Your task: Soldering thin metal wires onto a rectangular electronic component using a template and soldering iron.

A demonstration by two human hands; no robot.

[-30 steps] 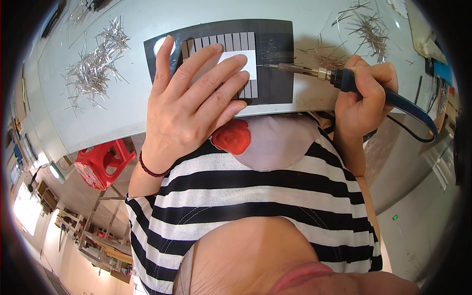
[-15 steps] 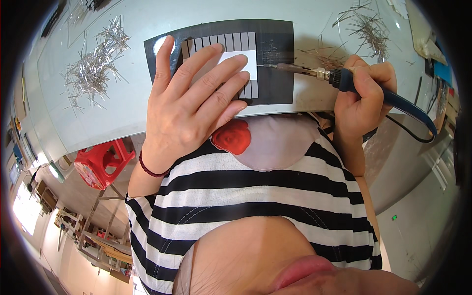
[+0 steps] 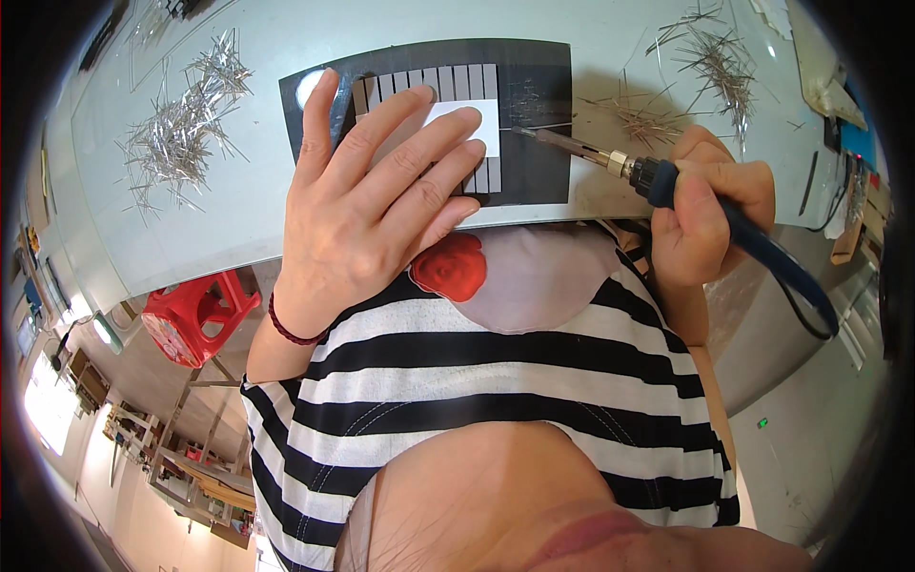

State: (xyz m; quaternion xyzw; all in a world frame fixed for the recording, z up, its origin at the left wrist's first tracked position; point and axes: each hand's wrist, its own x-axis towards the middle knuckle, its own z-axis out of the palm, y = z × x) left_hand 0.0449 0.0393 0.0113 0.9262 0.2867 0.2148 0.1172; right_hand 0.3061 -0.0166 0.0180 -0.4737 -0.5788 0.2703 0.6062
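Wears a black-and-white striped shirt (image 3: 515, 377) with a red rose motif (image 3: 448, 268) and a pale grey rounded shape on its front. Lays the left hand (image 3: 367, 205) palm down, with fingers apart, across a row of narrow grey strips (image 3: 459, 84) and a white rectangular piece (image 3: 486, 124), partly hiding both. Wears a dark red cord band (image 3: 291, 324) below that hand. Closes the right hand (image 3: 713, 214) round the dark blue handle of a soldering iron (image 3: 615, 162), pinching with thumb and fingers. Aims the tip leftward over a glossy dark panel (image 3: 538, 176), close to a thin bright wire (image 3: 553, 126) beside the white piece (cannot tell whether touching). Has this panel flat near the front edge of a pale table (image 3: 238, 234), bearing the strips side by side with dark gaps between, and faint pale marks at its right, illegible here. Shows silver heaps left (image 3: 181, 143) and right (image 3: 720, 71) of the panel. Includes, farther off, a red stool (image 3: 202, 315) with a patterned top, and a small green sign (image 3: 763, 422), too tiny to read.
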